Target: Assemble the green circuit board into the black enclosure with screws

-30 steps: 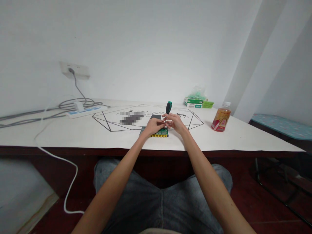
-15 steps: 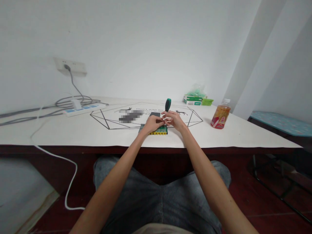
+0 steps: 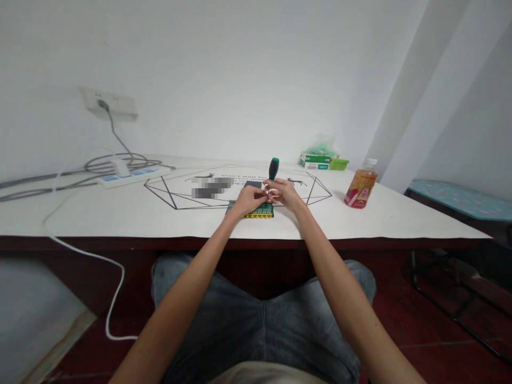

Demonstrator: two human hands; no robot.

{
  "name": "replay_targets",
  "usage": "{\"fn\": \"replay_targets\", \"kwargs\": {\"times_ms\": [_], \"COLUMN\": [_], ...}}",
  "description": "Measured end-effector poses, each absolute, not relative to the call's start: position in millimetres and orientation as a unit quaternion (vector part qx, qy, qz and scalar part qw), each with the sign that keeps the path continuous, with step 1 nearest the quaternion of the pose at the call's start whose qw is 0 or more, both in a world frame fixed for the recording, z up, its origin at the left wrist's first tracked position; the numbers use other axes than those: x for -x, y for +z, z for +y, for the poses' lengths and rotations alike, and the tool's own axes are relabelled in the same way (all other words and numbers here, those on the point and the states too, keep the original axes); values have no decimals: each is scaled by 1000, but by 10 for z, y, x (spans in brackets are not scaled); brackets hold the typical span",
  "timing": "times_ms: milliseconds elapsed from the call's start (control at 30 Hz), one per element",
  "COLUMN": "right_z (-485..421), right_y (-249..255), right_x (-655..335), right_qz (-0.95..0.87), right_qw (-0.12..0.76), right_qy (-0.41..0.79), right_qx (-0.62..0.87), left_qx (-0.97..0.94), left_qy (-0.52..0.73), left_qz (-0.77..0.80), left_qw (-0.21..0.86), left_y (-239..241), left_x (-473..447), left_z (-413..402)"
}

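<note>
A green board with a yellow front strip point(image 3: 259, 213) lies on the white table point(image 3: 120, 213) in front of me. My left hand point(image 3: 248, 199) rests on it with fingers curled, pinching near the shaft of a screwdriver. The screwdriver's green and black handle point(image 3: 273, 167) stands upright above the board. My right hand point(image 3: 285, 193) is closed around its lower part, fingertips close to those of the left hand.
An orange drink bottle point(image 3: 361, 187) stands at the right. Green boxes point(image 3: 322, 159) sit at the back. A white power strip point(image 3: 130, 176) with grey cables lies at the left, below a wall socket point(image 3: 108, 104). A white cable point(image 3: 84, 250) hangs off the table edge.
Both hands stay at the board with the screwdriver upright. The view has tilted slightly, so everything sits a little higher in the picture.
</note>
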State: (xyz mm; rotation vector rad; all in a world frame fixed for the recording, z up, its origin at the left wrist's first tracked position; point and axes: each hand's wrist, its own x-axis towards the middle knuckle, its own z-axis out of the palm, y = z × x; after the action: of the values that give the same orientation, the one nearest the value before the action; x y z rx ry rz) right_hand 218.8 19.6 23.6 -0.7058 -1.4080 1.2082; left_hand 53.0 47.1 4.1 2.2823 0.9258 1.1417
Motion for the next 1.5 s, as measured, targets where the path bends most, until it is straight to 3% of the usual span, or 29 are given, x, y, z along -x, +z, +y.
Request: {"fn": "replay_targets", "kwargs": {"times_ms": [1500], "right_z": [288], "right_y": [152], "right_x": [-2152], "right_qz": [-563], "right_qw": [547], "right_qy": [510], "right_qx": [352], "left_qx": [-830], "left_qy": [402], "left_qz": [347], "left_qw": [171], "left_y": [18], "left_x": [-494], "left_z": [454]}}
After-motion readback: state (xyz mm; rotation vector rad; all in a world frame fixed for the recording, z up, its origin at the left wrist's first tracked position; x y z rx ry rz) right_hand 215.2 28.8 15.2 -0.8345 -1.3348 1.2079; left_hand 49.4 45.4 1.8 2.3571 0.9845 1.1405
